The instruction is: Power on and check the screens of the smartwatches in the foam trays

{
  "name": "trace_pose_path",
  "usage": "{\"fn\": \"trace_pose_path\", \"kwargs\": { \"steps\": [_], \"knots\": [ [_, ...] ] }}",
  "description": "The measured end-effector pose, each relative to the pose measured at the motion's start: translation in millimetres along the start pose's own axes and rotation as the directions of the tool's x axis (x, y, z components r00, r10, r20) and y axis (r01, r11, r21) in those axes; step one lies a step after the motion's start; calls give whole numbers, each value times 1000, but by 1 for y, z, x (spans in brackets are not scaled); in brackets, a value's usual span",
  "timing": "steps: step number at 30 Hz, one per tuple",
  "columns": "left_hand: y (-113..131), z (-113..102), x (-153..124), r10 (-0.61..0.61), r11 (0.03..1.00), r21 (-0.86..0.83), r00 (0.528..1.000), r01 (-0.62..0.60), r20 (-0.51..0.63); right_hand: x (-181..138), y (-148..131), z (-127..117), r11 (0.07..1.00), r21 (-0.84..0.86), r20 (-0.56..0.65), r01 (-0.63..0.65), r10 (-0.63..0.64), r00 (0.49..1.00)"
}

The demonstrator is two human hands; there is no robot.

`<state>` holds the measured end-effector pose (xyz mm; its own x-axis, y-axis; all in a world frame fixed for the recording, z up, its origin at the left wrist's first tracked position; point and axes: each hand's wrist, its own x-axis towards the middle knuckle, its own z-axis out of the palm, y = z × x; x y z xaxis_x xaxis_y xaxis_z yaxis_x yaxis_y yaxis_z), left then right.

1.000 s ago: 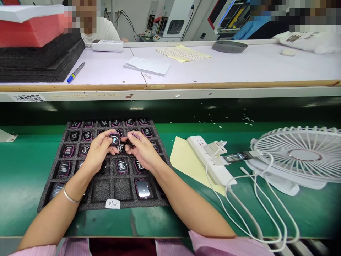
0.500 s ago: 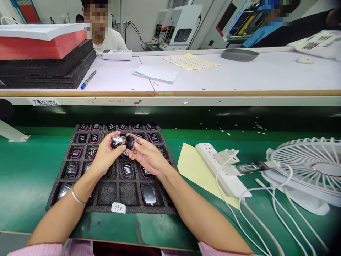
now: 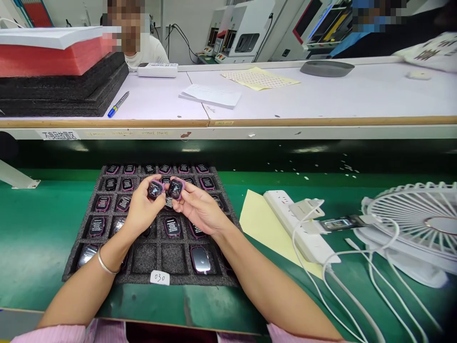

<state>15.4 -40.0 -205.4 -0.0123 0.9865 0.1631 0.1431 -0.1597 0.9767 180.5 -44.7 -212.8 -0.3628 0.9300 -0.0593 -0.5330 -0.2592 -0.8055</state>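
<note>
hands [image 3: 143, 209] holding one watch [image 3: 175, 189] each, purple-rimmed, rounded-square, dark-faced

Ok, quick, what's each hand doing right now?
Left hand: closed, holding a small watch.
Right hand: closed, holding another small watch.

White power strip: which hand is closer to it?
Right. The right hand is to the left of the power strip; the left hand is farther left.

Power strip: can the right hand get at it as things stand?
Probably yes, but not with a free grip: the right hand holds a purple-edged watch. Only low things, the tray and flat yellow paper, lie between that hand and the power strip.
</note>
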Motion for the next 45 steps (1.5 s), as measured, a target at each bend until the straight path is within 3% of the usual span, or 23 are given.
{"fn": "trace_pose_path", "kwargs": {
  "steps": [6,11,16,22,27,38,45],
  "knots": [
    [3,0,-1,-30,999,-41,999,31,32,0,-2,1,999,41,-12,-23,23,1000],
    [7,1,-4,-111,975,-177,986,133,126,4,1,-4,1000,-13,-139,25,-26,990],
    [10,0,-4,-157,958,-217,977,186,142,6,2,-5,998,-57,-202,41,-52,978],
    [7,0,-3,-95,975,-193,991,111,89,5,2,-4,998,3,-102,58,-57,993],
    [0,-1,0,-1,996,-91,1000,1,7,2,4,-3,996,-56,-25,69,-71,997],
    [-5,-3,-1,58,997,52,997,-60,40,1,7,-5,994,-77,47,79,-75,996],
    [-4,-1,-1,61,998,14,997,-61,46,0,7,-8,991,-96,92,93,-84,992]
  ]
}}
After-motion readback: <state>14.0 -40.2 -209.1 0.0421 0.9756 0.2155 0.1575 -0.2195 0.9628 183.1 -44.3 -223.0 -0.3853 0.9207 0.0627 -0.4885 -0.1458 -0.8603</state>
